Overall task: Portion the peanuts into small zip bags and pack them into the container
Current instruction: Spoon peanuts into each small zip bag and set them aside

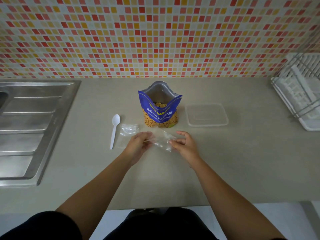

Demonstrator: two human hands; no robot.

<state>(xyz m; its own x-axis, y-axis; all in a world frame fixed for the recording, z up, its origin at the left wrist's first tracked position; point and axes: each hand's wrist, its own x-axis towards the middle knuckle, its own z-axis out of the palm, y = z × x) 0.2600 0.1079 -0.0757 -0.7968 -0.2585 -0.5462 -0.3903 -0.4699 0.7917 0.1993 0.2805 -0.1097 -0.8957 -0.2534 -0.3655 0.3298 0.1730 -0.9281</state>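
Beige countertop (225,161): my left hand (138,144) and right hand (185,144) pinch a clear zip bag (162,142); nothing portioned yet, clear plastic container (207,125) empty.

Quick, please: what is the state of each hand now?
Left hand: pinches the left edge of the small clear plastic zip bag.
Right hand: pinches the same bag's right edge.

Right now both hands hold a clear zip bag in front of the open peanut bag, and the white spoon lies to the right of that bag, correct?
Not quite. The head view shows the white spoon lying left of the peanut bag, not right. The rest stands: the left hand and right hand hold the clear zip bag in front of it.
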